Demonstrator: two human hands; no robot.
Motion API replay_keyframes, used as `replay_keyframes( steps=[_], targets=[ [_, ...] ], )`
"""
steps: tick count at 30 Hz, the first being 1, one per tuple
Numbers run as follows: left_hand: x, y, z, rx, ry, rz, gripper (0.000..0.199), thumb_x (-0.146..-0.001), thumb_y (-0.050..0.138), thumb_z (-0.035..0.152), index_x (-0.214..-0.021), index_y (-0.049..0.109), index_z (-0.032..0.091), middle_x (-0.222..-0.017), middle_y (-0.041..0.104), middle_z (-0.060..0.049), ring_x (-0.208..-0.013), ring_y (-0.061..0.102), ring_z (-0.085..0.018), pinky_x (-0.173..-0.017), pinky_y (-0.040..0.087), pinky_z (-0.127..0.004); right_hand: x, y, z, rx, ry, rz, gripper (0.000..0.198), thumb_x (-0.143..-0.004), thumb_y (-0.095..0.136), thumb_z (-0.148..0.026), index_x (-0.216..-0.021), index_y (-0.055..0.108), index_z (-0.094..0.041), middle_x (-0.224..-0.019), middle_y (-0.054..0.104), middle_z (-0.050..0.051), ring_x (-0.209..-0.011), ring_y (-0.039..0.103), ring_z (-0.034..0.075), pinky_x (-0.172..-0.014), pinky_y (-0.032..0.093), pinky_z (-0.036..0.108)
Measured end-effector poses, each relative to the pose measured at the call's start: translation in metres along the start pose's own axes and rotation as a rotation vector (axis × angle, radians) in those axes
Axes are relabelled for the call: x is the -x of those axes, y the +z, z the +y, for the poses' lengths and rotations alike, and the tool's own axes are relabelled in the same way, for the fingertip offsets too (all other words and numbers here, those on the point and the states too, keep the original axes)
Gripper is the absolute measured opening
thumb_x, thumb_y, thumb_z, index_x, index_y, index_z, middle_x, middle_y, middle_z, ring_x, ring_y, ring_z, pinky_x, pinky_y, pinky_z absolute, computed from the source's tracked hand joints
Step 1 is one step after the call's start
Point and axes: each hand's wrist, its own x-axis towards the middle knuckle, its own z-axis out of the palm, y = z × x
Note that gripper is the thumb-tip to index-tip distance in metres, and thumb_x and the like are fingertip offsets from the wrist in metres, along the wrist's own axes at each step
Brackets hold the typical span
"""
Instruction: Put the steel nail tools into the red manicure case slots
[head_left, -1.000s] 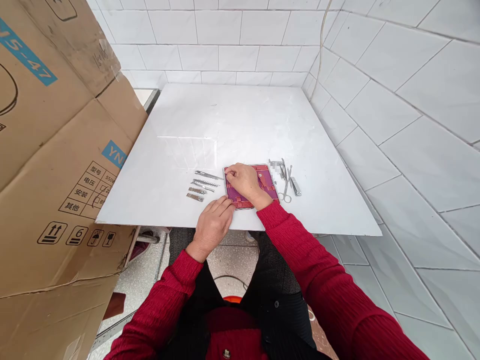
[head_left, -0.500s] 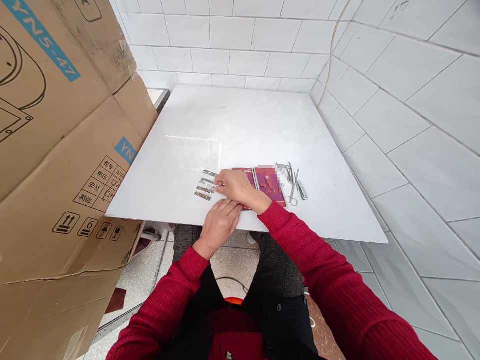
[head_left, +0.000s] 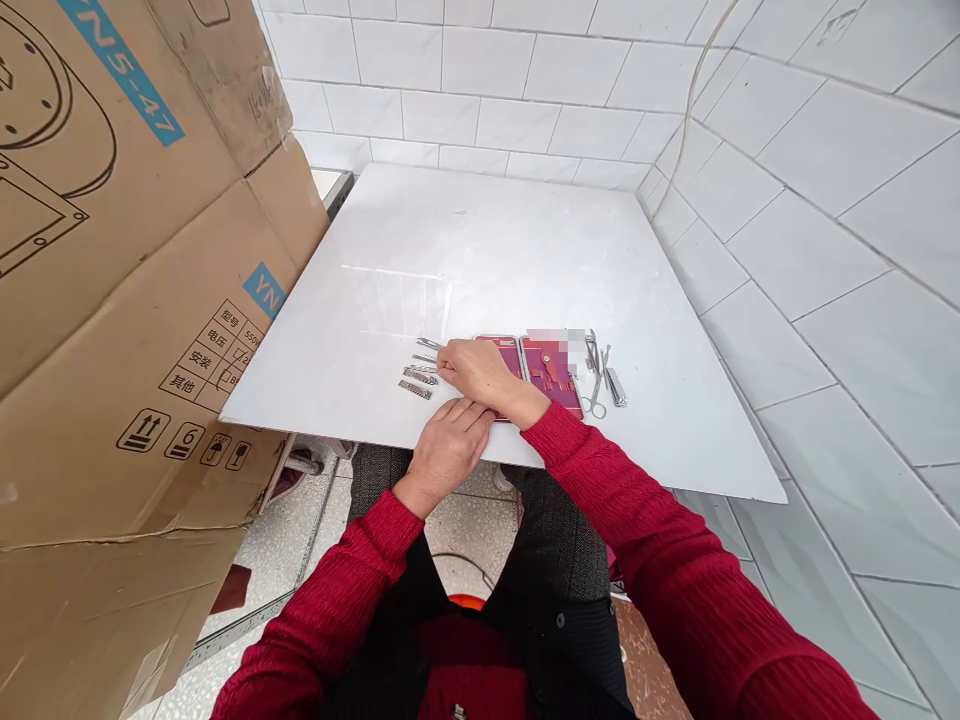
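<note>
An open red manicure case (head_left: 551, 370) with a purple lining lies near the front of the table. My left hand (head_left: 450, 440) rests at its near left edge, fingers stretched out and lying flat. Reaching across the case's left half, my right hand (head_left: 480, 370) has its fingers closed by the row of metal tools; what they pinch is hidden. That row holds a nail clipper (head_left: 415, 389), another clipper (head_left: 421, 375) and slim tools (head_left: 427, 343). Right of the case lie small scissors (head_left: 595, 405) and a large nail clipper (head_left: 616, 387).
The white table (head_left: 540, 250) meets tiled walls at the back and stands close to them on the right. A big cardboard box (head_left: 187, 250) rises along the left side. A cable (head_left: 694, 90) runs down the wall corner.
The view has shifted slightly. My right hand's fingers have curled in more beside the tool row. My left hand stays in place at the case.
</note>
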Motion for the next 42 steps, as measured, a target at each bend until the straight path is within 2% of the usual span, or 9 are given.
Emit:
replay_keyframes(
  steps=[5,19,24,30,36,42],
  targets=[
    [-0.001,-0.001,0.0,-0.004,0.009,0.004,0.027,-0.104,0.049,0.016,-0.122,0.069,0.014,-0.124,0.074,-0.012,-0.116,0.068,-0.025,-0.102,0.056,-0.045,-0.004,0.002,-0.001,0.037,0.04,-0.012,0.025,-0.1,0.052,-0.02,-0.099,0.077,-0.015,-0.104,0.078,0.012,-0.089,0.069,0.023,-0.066,0.036,0.031],
    [-0.001,-0.001,0.001,-0.019,0.012,-0.012,0.027,-0.104,0.048,0.017,-0.123,0.068,0.015,-0.126,0.073,-0.014,-0.123,0.066,-0.026,-0.103,0.056,-0.045,-0.003,0.01,0.008,-0.103,0.125,0.064,0.022,-0.096,0.05,-0.015,-0.099,0.072,-0.017,-0.094,0.076,0.006,-0.078,0.064,0.019,-0.064,0.032,0.03],
    [-0.002,-0.003,0.002,0.004,-0.005,-0.036,0.029,-0.105,0.047,0.017,-0.125,0.067,0.016,-0.129,0.071,-0.014,-0.127,0.064,-0.026,-0.104,0.055,-0.046,-0.005,0.016,0.015,0.012,0.143,0.11,0.022,-0.1,0.049,-0.018,-0.101,0.071,-0.017,-0.1,0.075,0.011,-0.082,0.067,0.021,-0.064,0.032,0.031],
    [-0.002,-0.003,0.002,-0.011,0.003,-0.033,0.027,-0.105,0.047,0.017,-0.122,0.068,0.015,-0.128,0.072,-0.013,-0.125,0.065,-0.026,-0.103,0.056,-0.044,-0.004,0.015,0.017,0.054,0.099,0.109,0.025,-0.102,0.047,-0.021,-0.103,0.072,-0.016,-0.102,0.074,0.012,-0.087,0.067,0.022,-0.067,0.034,0.031],
    [-0.001,-0.002,0.001,0.014,-0.007,-0.039,0.03,-0.104,0.047,0.017,-0.126,0.067,0.015,-0.129,0.071,-0.015,-0.127,0.064,-0.026,-0.105,0.054,-0.047,0.004,0.01,0.013,-0.072,0.071,0.157,0.028,-0.101,0.047,-0.019,-0.099,0.075,-0.018,-0.101,0.072,0.008,-0.084,0.062,0.019,-0.066,0.033,0.029],
    [0.0,0.0,0.001,0.015,-0.006,-0.027,0.032,-0.104,0.046,0.017,-0.129,0.066,0.016,-0.127,0.072,-0.014,-0.123,0.065,-0.026,-0.102,0.056,-0.047,0.007,0.005,0.01,-0.146,0.029,0.082,0.023,-0.095,0.054,-0.016,-0.092,0.078,-0.018,-0.104,0.074,0.007,-0.082,0.061,0.017,-0.066,0.032,0.029]
  ],
)
